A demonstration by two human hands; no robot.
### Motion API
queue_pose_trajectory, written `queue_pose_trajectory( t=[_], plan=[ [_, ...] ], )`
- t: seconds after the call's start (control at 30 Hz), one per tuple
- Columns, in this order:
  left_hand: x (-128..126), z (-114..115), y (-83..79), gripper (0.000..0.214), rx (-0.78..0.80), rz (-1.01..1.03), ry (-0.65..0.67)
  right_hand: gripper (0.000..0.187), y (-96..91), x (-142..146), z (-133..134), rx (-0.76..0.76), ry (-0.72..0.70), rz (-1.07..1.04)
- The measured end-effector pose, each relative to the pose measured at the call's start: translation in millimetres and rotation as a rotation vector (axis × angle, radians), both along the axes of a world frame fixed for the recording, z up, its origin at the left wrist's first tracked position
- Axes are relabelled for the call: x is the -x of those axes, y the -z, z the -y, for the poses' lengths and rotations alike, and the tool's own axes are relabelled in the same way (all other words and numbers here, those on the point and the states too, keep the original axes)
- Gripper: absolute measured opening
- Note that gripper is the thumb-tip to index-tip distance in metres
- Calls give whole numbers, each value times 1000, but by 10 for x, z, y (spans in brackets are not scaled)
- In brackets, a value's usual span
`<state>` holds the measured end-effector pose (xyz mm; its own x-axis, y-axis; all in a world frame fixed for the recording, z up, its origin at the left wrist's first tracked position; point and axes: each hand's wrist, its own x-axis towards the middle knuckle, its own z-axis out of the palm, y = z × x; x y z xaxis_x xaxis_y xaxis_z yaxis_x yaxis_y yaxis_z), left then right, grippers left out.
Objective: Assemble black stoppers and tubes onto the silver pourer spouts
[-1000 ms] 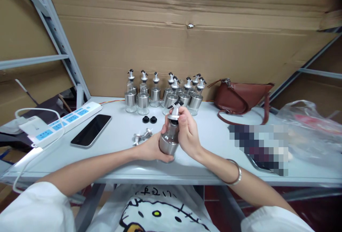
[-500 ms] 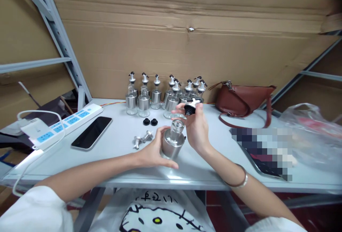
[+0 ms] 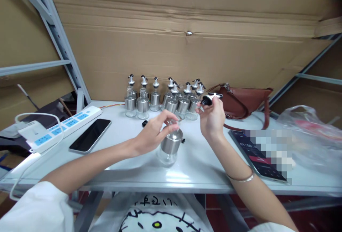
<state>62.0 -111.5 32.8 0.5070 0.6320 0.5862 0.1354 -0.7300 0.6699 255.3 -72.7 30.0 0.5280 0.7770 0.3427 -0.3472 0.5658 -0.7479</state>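
Note:
A glass bottle with a steel sleeve (image 3: 169, 148) stands upright near the table's front edge, its neck uncapped. My left hand (image 3: 152, 134) grips it at the neck from the left, fingers curled over the top. My right hand (image 3: 211, 118) is raised to the right of the bottle and pinches a black and silver pourer cap (image 3: 208, 99) between fingertips. Behind, several capped bottles of the same kind (image 3: 165, 98) stand in a cluster at the back of the table. A small black stopper (image 3: 144, 123) shows just past my left hand.
A black phone (image 3: 90, 135) and a white power strip (image 3: 61, 125) lie at left. A brown leather bag (image 3: 240, 98) sits at back right, a tablet (image 3: 256, 155) and a clear plastic bag (image 3: 310, 135) at right. Cardboard lines the wall behind.
The pourer cap came off the bottle in my right hand and moved up and right. My left hand shifted from the bottle's body to its neck, and the bottle now stands on the table.

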Motion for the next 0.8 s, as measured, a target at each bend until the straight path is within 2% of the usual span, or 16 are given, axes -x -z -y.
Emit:
queue_pose_trajectory(
  t=[0.17, 0.3, 0.5, 0.67, 0.8],
  plan=[
    [10, -343, -332, 6, 3, -50, -179, 33, -10, -64, -43, -28, 108, 27],
    [20, -736, -426, 2, -28, -106, -352, 35, 2, -74, -55, -45, 133, 65],
    [-69, -1150, -230, 7, -14, -144, -519, 38, 49, -14, -51, -46, 131, 143],
    [-142, -1302, -50, 9, 20, -169, -537, 40, 106, 70, -31, -61, 51, 214],
    [-134, -1377, 32, 10, 29, -159, -536, 34, 142, 111, -9, -54, -24, 349]
  ],
)
